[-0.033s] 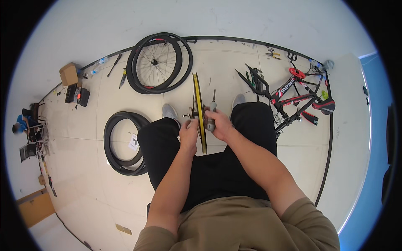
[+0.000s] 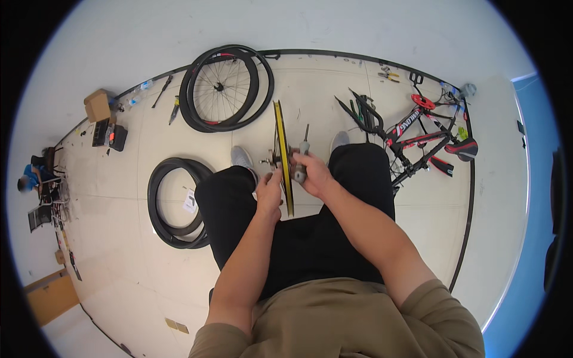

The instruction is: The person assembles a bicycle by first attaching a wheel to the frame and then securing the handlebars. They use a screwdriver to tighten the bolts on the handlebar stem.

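Note:
Between my knees a bare bicycle wheel (image 2: 279, 122) stands upright, seen edge-on, with yellow tape round its rim and no tyre. On its left side, just below the hub (image 2: 273, 160), my left hand (image 2: 270, 190) grips the wheel; some fingertips are hidden. My right hand (image 2: 316, 173), close to the wheel's right side, is closed round the grey handle of a screwdriver (image 2: 304, 147). The screwdriver's thin shaft points away from me. Whether my right fingers also touch the wheel, I cannot tell.
Loose black tyres (image 2: 156, 206) lie left of my knee, with a paper tag. A spoked wheel (image 2: 194, 98) and another tyre lean at the far wall. To the right rests a black-and-red bicycle frame (image 2: 412, 143). Pliers (image 2: 389, 76) and a toolbox (image 2: 118, 138) lie farther off; a person (image 2: 31, 174) sits far left.

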`<state>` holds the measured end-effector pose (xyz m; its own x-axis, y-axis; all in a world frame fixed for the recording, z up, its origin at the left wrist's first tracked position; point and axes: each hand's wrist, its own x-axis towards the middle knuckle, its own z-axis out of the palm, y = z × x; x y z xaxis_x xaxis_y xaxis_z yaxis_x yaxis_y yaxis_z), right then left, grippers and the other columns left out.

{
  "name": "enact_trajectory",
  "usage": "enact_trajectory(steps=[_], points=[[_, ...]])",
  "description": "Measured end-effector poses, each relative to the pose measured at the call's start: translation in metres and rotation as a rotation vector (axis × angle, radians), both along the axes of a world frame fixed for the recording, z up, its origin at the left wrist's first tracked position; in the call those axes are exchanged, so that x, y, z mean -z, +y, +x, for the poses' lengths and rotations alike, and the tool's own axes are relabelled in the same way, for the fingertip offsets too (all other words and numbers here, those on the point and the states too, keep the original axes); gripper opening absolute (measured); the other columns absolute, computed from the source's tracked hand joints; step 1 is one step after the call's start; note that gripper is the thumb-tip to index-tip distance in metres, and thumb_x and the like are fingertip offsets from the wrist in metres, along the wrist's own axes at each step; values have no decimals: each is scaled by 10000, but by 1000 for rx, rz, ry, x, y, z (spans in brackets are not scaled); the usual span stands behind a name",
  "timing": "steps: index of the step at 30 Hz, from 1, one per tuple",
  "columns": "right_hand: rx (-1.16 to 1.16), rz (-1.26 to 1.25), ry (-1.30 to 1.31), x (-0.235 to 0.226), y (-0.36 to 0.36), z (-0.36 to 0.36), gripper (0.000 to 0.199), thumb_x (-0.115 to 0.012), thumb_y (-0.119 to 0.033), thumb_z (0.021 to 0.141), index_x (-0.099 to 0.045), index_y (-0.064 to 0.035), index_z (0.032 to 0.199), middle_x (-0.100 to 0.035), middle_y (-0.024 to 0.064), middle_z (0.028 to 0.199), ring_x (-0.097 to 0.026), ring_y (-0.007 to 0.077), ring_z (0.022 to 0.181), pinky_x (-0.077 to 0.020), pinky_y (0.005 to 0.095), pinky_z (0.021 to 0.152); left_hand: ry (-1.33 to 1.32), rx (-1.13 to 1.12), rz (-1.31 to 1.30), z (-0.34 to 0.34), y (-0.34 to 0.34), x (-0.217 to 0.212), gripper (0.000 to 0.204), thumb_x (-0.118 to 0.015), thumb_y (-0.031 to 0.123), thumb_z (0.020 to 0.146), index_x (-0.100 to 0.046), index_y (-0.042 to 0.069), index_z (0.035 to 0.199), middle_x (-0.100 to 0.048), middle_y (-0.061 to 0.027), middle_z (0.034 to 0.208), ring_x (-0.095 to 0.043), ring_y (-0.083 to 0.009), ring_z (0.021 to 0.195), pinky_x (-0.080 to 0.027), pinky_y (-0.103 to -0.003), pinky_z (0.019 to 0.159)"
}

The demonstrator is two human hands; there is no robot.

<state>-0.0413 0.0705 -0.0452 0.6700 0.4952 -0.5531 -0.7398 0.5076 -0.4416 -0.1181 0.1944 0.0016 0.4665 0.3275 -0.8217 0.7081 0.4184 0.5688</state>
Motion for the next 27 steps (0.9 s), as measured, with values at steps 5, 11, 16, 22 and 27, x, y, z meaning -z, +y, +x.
enact_trajectory(steps=[5, 11, 16, 22, 27], points=[[79, 158, 88, 1, 1, 12, 240, -518, -97, 1008, -487, -45, 1240, -650, 150, 1146, -669, 284, 1040, -551, 409, 940, -232, 235, 139, -17, -9, 44, 504, -681, 104, 880, -570, -24, 1355, -689, -122, 1103, -651, -197, 950, -512, -331, 802], [97, 5, -17, 7, 0, 12, 339, -551, -72, 960, -499, -17, 1290, -642, 138, 1181, -651, 277, 1074, -518, 393, 975, -263, 202, 54, -5, -14, 56, 433, -660, 89, 923, -582, -42, 1328, -696, -122, 1066, -651, -183, 924, -504, -290, 811], [-39, -533, 67, -2, -10, 2, 305, -580, -35, 856, -584, -35, 1161, -651, 108, 1002, -640, 246, 834, -555, 412, 750, -426, -25, -292, 15, 4, 43, 389, -620, 102, 990, -562, 34, 1368, -697, -90, 1098, -650, -194, 970, -510, -382, 872], [-210, -615, 178, 16, -10, -24, 174, -607, -33, 757, -639, -20, 928, -589, 90, 848, -594, 231, 687, -492, 381, 595, -563, 1, -359, 24, 15, 23, 594, -604, 131, 1010, -367, 22, 1544, -662, -92, 1251, -619, -204, 1127, -468, -431, 978], [-224, -548, 28, 14, -6, -19, 252, -586, -60, 779, -621, -43, 1028, -605, 84, 880, -608, 208, 738, -509, 370, 630, -527, -6, -263, 24, 17, 14, 626, -638, 198, 991, -386, 25, 1538, -645, -79, 1260, -605, -192, 1121, -460, -394, 960]])
